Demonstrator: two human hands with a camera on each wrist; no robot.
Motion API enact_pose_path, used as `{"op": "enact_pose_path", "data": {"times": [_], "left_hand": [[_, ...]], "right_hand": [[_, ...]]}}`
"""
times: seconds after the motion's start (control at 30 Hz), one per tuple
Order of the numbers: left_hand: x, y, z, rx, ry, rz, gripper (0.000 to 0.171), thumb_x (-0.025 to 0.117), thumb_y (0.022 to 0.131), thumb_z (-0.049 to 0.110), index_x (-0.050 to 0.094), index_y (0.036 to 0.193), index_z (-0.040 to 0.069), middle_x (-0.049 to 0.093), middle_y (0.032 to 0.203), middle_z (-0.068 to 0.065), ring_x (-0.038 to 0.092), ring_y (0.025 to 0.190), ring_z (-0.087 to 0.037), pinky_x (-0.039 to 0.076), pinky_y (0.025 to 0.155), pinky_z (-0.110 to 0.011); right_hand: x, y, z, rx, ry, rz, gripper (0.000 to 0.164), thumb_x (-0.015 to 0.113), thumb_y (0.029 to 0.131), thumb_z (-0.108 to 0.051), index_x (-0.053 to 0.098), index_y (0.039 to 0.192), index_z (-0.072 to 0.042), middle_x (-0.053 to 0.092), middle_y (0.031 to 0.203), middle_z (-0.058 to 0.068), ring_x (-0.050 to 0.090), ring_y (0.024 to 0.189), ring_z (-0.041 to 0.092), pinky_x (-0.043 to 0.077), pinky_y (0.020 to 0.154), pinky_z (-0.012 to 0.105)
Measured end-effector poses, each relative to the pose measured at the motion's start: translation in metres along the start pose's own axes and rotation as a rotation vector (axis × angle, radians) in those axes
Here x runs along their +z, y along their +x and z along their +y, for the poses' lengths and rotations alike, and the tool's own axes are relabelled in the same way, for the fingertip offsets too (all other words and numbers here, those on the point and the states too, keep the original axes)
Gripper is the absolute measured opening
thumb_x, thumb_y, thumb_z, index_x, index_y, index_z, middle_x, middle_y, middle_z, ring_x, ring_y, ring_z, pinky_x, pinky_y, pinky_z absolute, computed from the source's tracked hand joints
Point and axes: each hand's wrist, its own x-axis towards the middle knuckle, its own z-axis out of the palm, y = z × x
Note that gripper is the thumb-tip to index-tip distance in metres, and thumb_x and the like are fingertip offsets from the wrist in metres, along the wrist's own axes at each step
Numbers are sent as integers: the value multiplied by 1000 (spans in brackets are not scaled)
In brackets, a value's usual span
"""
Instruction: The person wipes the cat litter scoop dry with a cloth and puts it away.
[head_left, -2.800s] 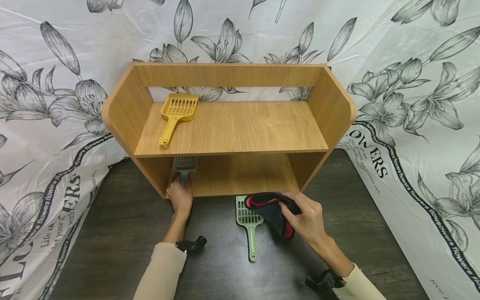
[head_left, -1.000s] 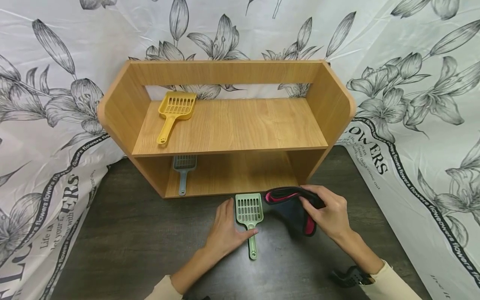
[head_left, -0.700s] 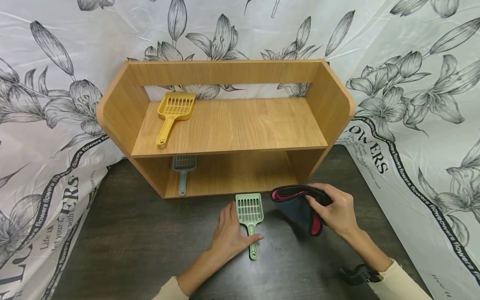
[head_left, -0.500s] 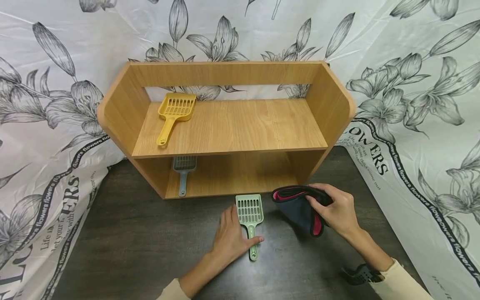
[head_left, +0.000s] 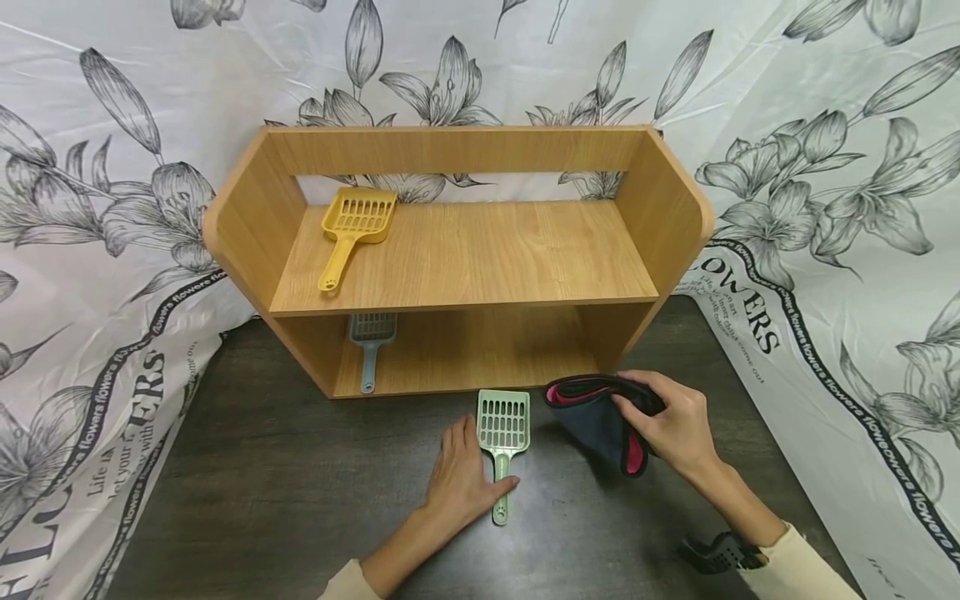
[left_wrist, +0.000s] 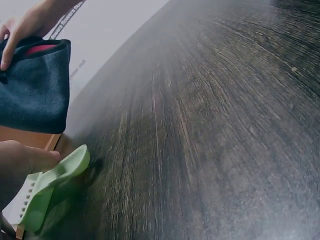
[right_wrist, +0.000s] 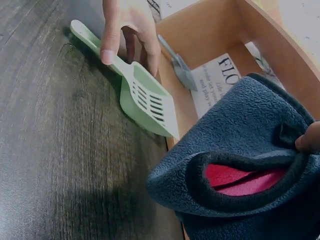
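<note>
A green litter scoop (head_left: 503, 423) lies on the dark table with its slotted head towards the shelf. My left hand (head_left: 459, 475) lies along its left side, fingers fairly straight beside the head. The thumb reaches over the handle, as the right wrist view also shows. To the right, my right hand (head_left: 675, 421) pinches a folded dark blue fleece cloth (head_left: 592, 421) with black edging and a pink inner side. It hangs above the table; in the right wrist view the fleece (right_wrist: 240, 115) fills the lower right, with only a fingertip showing.
A two-tier wooden shelf (head_left: 465, 254) stands behind the hands. On its upper board, at the left, lies a yellow litter scoop (head_left: 360, 218); a grey-blue litter scoop (head_left: 371, 329) lies below it, partly under the upper board. Flower-printed white sheeting (head_left: 810, 167) surrounds the table.
The left hand has left the grey-blue scoop on the lower board and come to the green one, whose handle end has swung slightly left. The right hand has carried the cloth rightward, off the green scoop.
</note>
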Motion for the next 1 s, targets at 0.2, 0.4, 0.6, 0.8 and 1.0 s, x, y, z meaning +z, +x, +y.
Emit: {"op": "enact_pose_path", "data": {"times": [0.2, 0.4, 0.6, 0.8, 1.0], "left_hand": [[-4, 0, -7, 47, -18, 46, 104, 94, 78, 41, 42, 150, -13, 50, 146, -28, 49, 135, -41, 49, 109, -49], [-7, 0, -15, 122, -45, 154, 78, 92, 75, 20, 56, 137, -11, 58, 132, -25, 55, 122, -40, 54, 98, -51], [-8, 2, -20, 169, -32, 165, 51, 88, 81, 12, 69, 125, -4, 65, 122, -16, 60, 115, -34, 57, 90, -47], [-7, 6, -22, 234, -37, 148, 41, 90, 84, 13, 73, 118, -1, 69, 111, -11, 64, 105, -28, 57, 85, -44], [-7, 9, -23, 242, -72, 142, 32, 89, 84, 12, 76, 112, 1, 71, 105, -9, 66, 99, -25, 57, 83, -43]], "right_hand": [[0, -2, -1, 0, 0, 2, 44, 92, 68, 7, 81, 109, -8, 81, 98, 6, 76, 86, 13, 50, 82, 8], [1, -1, 0, -4, 2, 4, 44, 92, 69, 7, 81, 109, -8, 81, 98, 5, 76, 85, 17, 51, 82, 8], [2, -3, -1, -5, 5, -1, 44, 91, 69, 6, 81, 109, -8, 80, 98, 6, 76, 84, 18, 50, 81, 8], [4, -4, -1, -9, 12, -2, 44, 91, 69, 6, 81, 109, -9, 80, 98, 5, 76, 84, 17, 51, 80, 9], [7, -5, -1, -13, 27, -2, 43, 91, 69, 7, 81, 108, -9, 80, 98, 5, 76, 85, 16, 51, 80, 9]]}}
